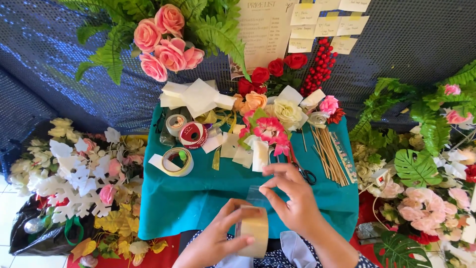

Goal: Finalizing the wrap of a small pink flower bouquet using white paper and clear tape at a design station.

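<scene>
My left hand (218, 237) grips a roll of clear packing tape (253, 230) held upright near my lap, below the table's front edge. My right hand (290, 196) pinches the loose end of the tape and holds a short clear strip (256, 193) stretched up from the roll. Both hands hover over the near edge of the small table covered in teal cloth (198, 193). Just beyond my right hand lie black-handled scissors (306, 174) and a pink artificial flower (268, 130).
On the cloth sit tape rolls (177, 161), a red ribbon spool (193, 134), paper pieces, wooden sticks (328, 154) and a patterned ruler (344, 155). Pink roses (166, 42), red roses and berries stand behind. Artificial flowers and leaves crowd the floor left and right.
</scene>
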